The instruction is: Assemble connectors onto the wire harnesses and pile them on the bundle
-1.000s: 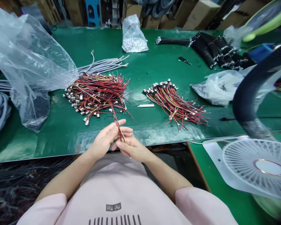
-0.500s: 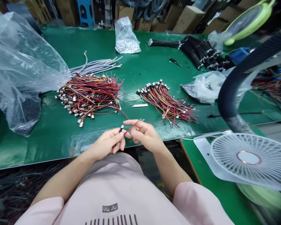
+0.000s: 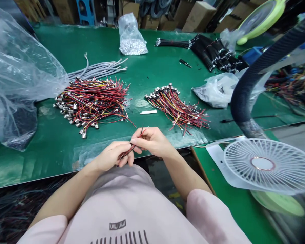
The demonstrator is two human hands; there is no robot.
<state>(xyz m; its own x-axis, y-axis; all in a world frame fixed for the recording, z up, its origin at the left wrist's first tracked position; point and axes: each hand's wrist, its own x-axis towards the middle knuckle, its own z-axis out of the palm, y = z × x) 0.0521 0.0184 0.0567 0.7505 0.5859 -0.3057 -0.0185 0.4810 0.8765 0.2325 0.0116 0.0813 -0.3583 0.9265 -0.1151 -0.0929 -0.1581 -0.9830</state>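
Note:
Both hands meet at the front edge of the green table, over a few thin red and black wires [image 3: 133,147]. My left hand [image 3: 115,155] is closed on the wires' lower part. My right hand [image 3: 151,141] pinches them nearer their free ends, which stick up past the fingers. Whatever is at the wires' other end is hidden in my left palm. Beyond my left hand lies a large pile of wire leads with metal round connectors [image 3: 91,101]. A smaller bundle of similar leads [image 3: 176,108] lies beyond my right hand. Between the piles is a slim white tool [image 3: 148,112].
A clear plastic bag [image 3: 20,74] stands at left beside grey cables [image 3: 99,68]. Farther back are a bag of small parts [image 3: 132,35] and black cable bundles [image 3: 205,51]. At right, a dark flexible hose [image 3: 240,98] and a white fan [image 3: 263,164] rise near the table edge.
The small white connector that showed at my left fingertips is out of sight. My right fingers have closed in on the wires, and black wire now shows beside the red. The view has shifted slightly.

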